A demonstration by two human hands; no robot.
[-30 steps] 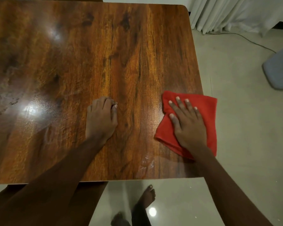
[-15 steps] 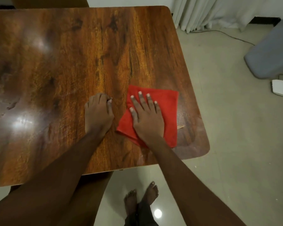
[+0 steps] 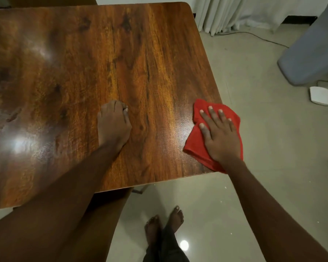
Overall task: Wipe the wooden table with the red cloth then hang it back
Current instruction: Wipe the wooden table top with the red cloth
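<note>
Right hand point(image 3: 221, 138) flat, fingers straight, pressing a soft red cloth point(image 3: 194, 146) at the wooden table's point(image 3: 102, 63) near right corner; left hand point(image 3: 113, 125) rests on the wood, fingers curled, empty; the cloth looks light and limp, easiest pinched by a bunched edge

The worktop point(image 3: 64, 72) ran off the left side of the picture, so that part could not be seen. The right hand point(image 3: 221, 138) lay flat on the red cloth point(image 3: 195, 146) and hid its middle. The cloth hid the worktop's near right corner. The left hand point(image 3: 113, 126) had its fingers tucked under, so most tips were hidden. A big grey thing point(image 3: 311, 53) on the floor was cut off at the right side. Near it, a flat white thing point(image 3: 320, 95) was too small to tell.
</note>
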